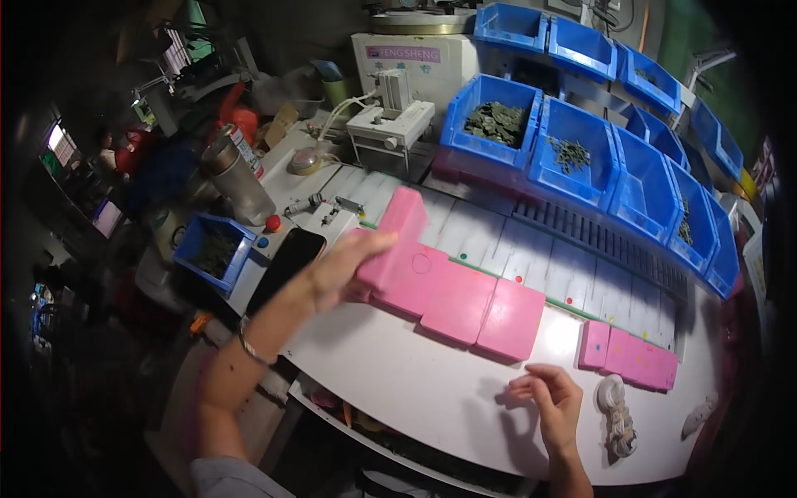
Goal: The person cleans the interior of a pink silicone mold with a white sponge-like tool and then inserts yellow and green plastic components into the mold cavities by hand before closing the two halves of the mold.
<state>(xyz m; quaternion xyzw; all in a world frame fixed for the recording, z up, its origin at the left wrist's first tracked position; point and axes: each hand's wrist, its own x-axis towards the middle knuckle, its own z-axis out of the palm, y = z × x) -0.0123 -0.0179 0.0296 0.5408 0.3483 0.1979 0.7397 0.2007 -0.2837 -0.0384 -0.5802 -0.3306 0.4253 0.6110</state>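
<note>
My left hand point(342, 264) is closed on an upright pink block point(403, 217) at the left end of a row of pink blocks. Flat pink slabs point(465, 303) lie side by side along the table to the right of that hand, some with small marks on top. Over the bare white tabletop point(398, 373) my right hand point(554, 400) hovers with loosely bent fingers, the thumb apart, and nothing in it. Smaller pink blocks point(627, 355) stand in a row beyond it. A bundle of whitish cord or cloth point(616, 415) lies just right of that hand.
Behind the slabs runs a white slatted panel point(481, 241) with coloured dots. Blue bins point(574, 153) holding small dark parts rise at the back right. At the left are a phone point(286, 267), a blue bin point(214, 251), a clear bottle point(245, 187) and a small white machine point(390, 124).
</note>
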